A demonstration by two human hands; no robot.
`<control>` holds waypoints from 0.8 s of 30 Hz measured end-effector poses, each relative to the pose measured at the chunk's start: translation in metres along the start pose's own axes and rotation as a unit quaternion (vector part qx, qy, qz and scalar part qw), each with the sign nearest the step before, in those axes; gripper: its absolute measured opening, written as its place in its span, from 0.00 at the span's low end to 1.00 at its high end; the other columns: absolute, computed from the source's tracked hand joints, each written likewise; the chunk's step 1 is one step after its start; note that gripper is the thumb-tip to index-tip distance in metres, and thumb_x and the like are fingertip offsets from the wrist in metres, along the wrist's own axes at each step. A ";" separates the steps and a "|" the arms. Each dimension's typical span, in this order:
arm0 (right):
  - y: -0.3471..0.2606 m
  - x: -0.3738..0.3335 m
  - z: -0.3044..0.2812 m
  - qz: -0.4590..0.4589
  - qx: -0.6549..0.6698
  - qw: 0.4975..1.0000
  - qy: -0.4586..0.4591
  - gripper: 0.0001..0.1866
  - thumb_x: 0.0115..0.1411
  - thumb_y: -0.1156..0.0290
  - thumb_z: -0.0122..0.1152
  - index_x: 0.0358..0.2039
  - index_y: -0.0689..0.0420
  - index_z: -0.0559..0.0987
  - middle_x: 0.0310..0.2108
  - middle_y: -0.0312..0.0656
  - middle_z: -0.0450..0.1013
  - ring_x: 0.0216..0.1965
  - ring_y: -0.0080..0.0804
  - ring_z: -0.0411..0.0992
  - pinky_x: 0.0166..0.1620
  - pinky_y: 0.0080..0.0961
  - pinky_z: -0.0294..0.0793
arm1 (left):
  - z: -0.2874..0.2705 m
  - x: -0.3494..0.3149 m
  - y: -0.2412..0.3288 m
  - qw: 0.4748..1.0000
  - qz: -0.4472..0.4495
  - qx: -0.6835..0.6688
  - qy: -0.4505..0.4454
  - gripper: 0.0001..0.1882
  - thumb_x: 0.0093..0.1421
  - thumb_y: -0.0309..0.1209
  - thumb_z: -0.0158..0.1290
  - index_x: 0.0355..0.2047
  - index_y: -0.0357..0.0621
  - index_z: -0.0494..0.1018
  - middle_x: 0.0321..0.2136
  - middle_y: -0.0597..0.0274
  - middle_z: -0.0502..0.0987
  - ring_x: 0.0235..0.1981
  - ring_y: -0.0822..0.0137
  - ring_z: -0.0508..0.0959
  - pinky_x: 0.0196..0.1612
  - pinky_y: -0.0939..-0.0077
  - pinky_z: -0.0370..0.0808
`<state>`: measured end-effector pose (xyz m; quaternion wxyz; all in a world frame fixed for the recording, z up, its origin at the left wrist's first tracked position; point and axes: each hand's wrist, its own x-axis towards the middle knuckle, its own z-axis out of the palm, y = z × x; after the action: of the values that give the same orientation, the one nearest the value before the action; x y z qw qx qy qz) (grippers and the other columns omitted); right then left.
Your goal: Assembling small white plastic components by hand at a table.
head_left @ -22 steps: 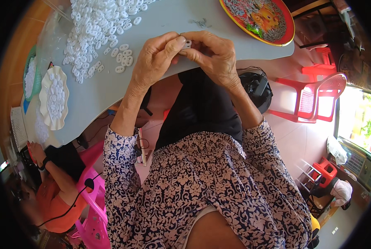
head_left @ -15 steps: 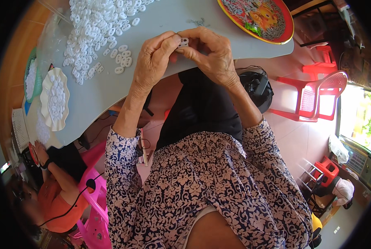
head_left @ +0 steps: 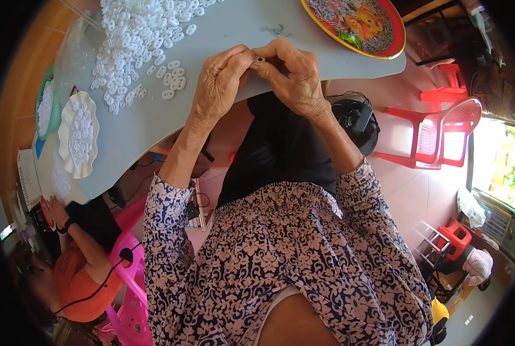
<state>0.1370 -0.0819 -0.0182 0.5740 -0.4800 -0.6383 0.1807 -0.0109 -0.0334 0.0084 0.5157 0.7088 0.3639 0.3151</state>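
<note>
Over the near edge of the grey table [head_left: 223, 23], my left hand [head_left: 222, 83] and my right hand [head_left: 297, 75] meet at their fingertips. Both pinch one small white plastic piece [head_left: 260, 59], an oval with holes; the fingers cover most of it. To the left lies a big heap of similar white two-holed pieces [head_left: 130, 46]. A few loose ones [head_left: 174, 79] sit apart, nearer my left hand. Small grey metal pins [head_left: 276, 30] are scattered beyond my right hand; their exact kind is too small to tell.
A round red tray [head_left: 397, 40] with a yellow rim holds many grey metal bits at the far right. At left stand a cream wavy-edged dish [head_left: 67, 135] and a green basket [head_left: 49, 86] with white parts. A co-worker in orange [head_left: 90, 288] sits at lower left. Red chairs [head_left: 436, 132] stand right.
My fingers have shifted round the white piece, and less of it shows now. My left hand has moved slightly to the right, closer to the right fingertips.
</note>
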 end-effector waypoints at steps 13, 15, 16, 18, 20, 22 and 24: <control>0.000 0.006 -0.005 0.079 0.058 0.994 -0.047 0.10 0.53 0.73 0.64 0.36 0.62 0.77 0.23 0.38 0.74 0.23 0.20 0.70 0.28 0.18 0.70 | 0.004 0.004 -0.008 0.997 0.017 -0.053 0.049 0.17 0.62 0.39 0.43 0.24 0.37 0.67 0.16 0.70 0.61 0.21 0.78 0.60 0.25 0.81 0.60; -0.001 0.006 -0.004 0.082 0.071 0.993 -0.045 0.10 0.53 0.73 0.63 0.36 0.62 0.77 0.23 0.38 0.75 0.23 0.21 0.71 0.28 0.18 0.71 | 0.001 0.002 -0.006 0.999 0.014 -0.037 0.031 0.16 0.63 0.38 0.43 0.25 0.38 0.66 0.16 0.71 0.61 0.22 0.79 0.59 0.25 0.81 0.60; -0.004 0.006 -0.005 0.076 0.065 0.994 -0.033 0.09 0.54 0.74 0.62 0.36 0.62 0.77 0.24 0.39 0.75 0.25 0.21 0.71 0.30 0.18 0.71 | 0.000 0.001 -0.006 0.999 0.019 -0.037 0.033 0.16 0.63 0.38 0.43 0.25 0.38 0.66 0.16 0.71 0.61 0.22 0.79 0.59 0.25 0.81 0.60; -0.006 0.005 -0.006 0.062 0.054 0.996 -0.019 0.09 0.55 0.74 0.61 0.36 0.63 0.78 0.25 0.39 0.75 0.26 0.21 0.72 0.31 0.18 0.71 | 0.001 0.001 -0.007 0.997 0.068 -0.019 0.022 0.15 0.64 0.37 0.42 0.26 0.38 0.65 0.17 0.71 0.62 0.22 0.79 0.60 0.25 0.81 0.60; -0.006 0.001 -0.005 0.132 0.106 0.985 -0.022 0.09 0.56 0.75 0.60 0.36 0.64 0.77 0.26 0.41 0.75 0.29 0.21 0.72 0.33 0.18 0.72 | 0.000 -0.003 -0.006 0.997 0.076 -0.010 0.013 0.14 0.64 0.36 0.43 0.27 0.38 0.66 0.18 0.71 0.62 0.22 0.79 0.60 0.25 0.81 0.60; -0.002 0.000 -0.008 0.131 0.106 0.986 -0.019 0.09 0.56 0.75 0.60 0.37 0.65 0.77 0.27 0.41 0.76 0.29 0.20 0.72 0.33 0.18 0.71 | 0.004 -0.003 -0.007 0.998 0.059 -0.020 0.000 0.13 0.63 0.35 0.45 0.27 0.38 0.67 0.17 0.71 0.63 0.21 0.79 0.61 0.24 0.82 0.60; -0.001 -0.002 -0.006 0.144 0.134 0.980 -0.019 0.08 0.56 0.75 0.59 0.37 0.64 0.77 0.27 0.39 0.76 0.29 0.19 0.72 0.33 0.17 0.71 | 0.002 -0.005 -0.009 0.998 0.054 -0.021 0.004 0.12 0.63 0.34 0.47 0.26 0.38 0.68 0.16 0.72 0.63 0.20 0.80 0.61 0.23 0.83 0.60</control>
<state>0.1420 -0.0864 -0.0164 0.5887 -0.4823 -0.5433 0.3544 -0.0133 -0.0365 -0.0014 0.5111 0.7150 0.3210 0.3528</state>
